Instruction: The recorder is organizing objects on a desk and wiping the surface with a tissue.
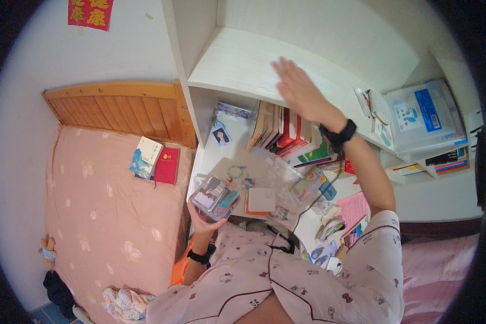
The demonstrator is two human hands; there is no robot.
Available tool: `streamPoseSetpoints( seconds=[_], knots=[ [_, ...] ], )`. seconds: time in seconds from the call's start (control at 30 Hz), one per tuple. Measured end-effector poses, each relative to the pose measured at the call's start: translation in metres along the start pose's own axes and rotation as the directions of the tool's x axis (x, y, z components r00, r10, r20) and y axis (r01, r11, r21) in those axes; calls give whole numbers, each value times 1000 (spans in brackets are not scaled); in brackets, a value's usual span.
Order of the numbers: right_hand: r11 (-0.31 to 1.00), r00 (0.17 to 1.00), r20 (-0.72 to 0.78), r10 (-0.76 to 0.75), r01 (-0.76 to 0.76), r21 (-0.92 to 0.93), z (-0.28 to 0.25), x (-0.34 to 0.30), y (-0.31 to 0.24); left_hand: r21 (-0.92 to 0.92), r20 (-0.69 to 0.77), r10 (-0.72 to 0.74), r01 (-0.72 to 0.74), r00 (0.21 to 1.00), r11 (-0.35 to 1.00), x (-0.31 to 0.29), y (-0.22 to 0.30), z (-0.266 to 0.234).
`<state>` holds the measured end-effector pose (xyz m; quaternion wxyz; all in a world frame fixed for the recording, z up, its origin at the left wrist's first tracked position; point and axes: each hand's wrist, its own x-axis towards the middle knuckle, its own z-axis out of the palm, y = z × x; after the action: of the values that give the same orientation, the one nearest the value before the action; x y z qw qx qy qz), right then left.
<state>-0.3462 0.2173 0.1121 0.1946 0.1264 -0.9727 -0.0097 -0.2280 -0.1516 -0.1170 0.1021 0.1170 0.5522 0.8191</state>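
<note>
My left hand (202,222) grips a clear plastic box (217,197) from below, near the desk's front left. Small flat things, some dark and some teal, show through its walls. Up at the white shelf board (235,60), my right hand (303,96) is stretched flat with its fingers extended and holds nothing. It is slightly blurred, and I cannot tell whether it touches the board. Below that arm stands a row of books (286,129). A beaded bracelet (235,172) lies on the desk behind the box, and a small photo card (221,135) lies further back.
A white square item (262,200), clear plastic bags (283,175) and pink paper (352,209) crowd the desk. A clear storage case (424,116) sits on the right shelf. To the left is a bed (108,216) with a red book (167,164) and a pale book (146,156).
</note>
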Motion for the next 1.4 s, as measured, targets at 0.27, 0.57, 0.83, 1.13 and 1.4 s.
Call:
streamPoseSetpoints(
  seconds=[0.27,0.57,0.83,1.13,1.4],
  knots=[
    [957,981,-117,-156,179,228,-7,21,-63,-68,53,-70,74,996,995,18,0,3],
    [976,945,292,146,-186,112,-8,22,34,-93,61,-135,140,989,986,18,21,7],
    [942,942,208,-262,203,266,-2,66,-69,-212,5,-43,43,999,976,13,17,6],
    [937,852,464,244,-330,113,-30,16,73,-186,14,-85,86,996,979,9,20,6],
    [927,832,419,363,-369,-70,-20,27,65,-145,-71,-73,62,995,987,-2,30,-2]
  ],
)
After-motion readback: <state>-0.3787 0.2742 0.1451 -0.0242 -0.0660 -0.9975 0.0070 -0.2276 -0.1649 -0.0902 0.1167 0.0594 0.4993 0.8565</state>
